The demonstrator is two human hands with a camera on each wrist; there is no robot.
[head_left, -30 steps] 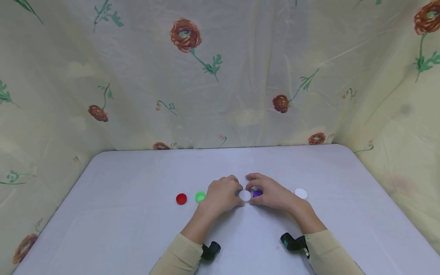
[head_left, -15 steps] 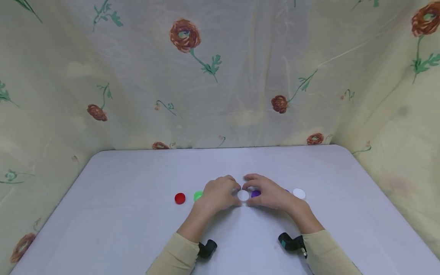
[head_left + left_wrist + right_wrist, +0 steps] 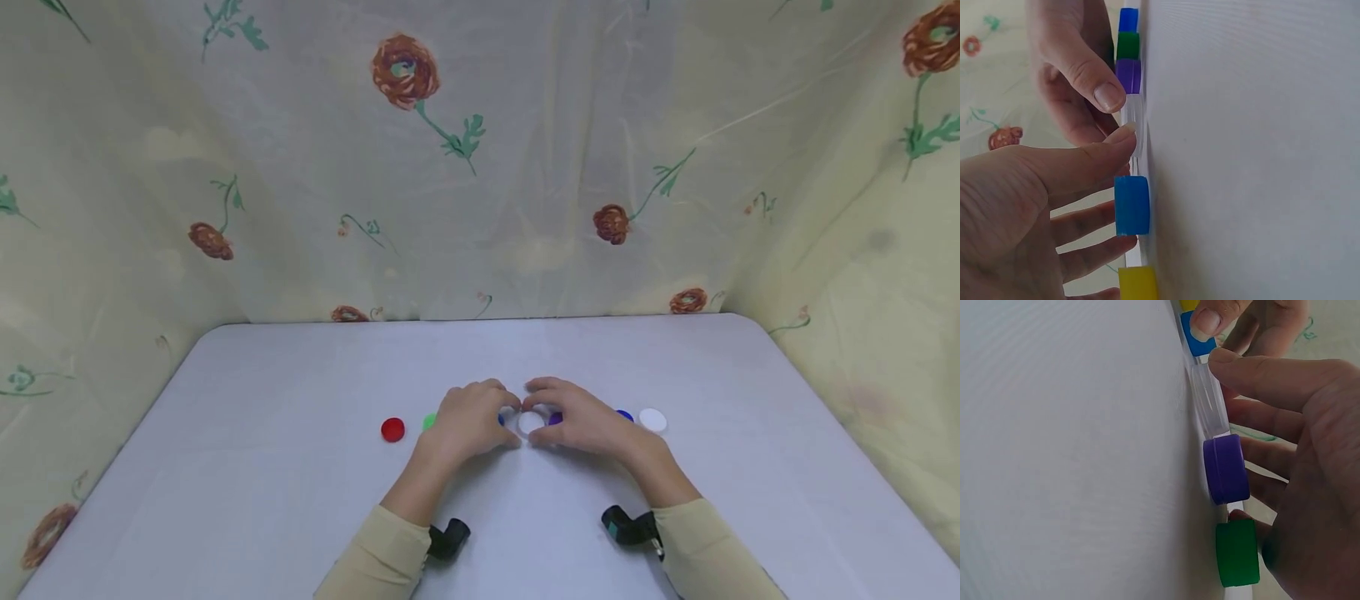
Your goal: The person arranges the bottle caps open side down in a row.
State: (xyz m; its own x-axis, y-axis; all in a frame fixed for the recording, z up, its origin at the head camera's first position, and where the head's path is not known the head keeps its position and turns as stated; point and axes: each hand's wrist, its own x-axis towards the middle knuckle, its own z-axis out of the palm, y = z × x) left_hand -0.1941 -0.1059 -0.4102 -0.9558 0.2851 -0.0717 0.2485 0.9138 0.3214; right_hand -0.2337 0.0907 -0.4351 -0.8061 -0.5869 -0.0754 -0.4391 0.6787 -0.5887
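A clear, disc-shaped plastic piece point(image 3: 532, 423) stands in a row of coloured round pieces, between my two hands. My left hand point(image 3: 467, 419) curves at its left side, beside a blue piece point(image 3: 1132, 205); its thumb tip overlaps the clear piece in the left wrist view. At the other side my right hand point(image 3: 581, 418) arches over a purple piece point(image 3: 1227, 469), with its thumb near the clear piece's edge. Fingers of both hands look loose and spread, and no firm grip shows. A yellow piece point(image 3: 1138, 284) lies partly under my left hand's side.
At the row's left end lie a red piece point(image 3: 392, 430) and a light green piece point(image 3: 429, 421). Beyond my right hand are a dark green piece point(image 3: 1237, 552), a blue piece point(image 3: 625, 415) and a white piece point(image 3: 652, 420). A flowered curtain point(image 3: 525, 167) surrounds the white table point(image 3: 262, 467).
Both hands have slid slightly left relative to the row, uncovering blue pieces beside each hand. The clear piece stays about where it was. The head view has shifted a little.
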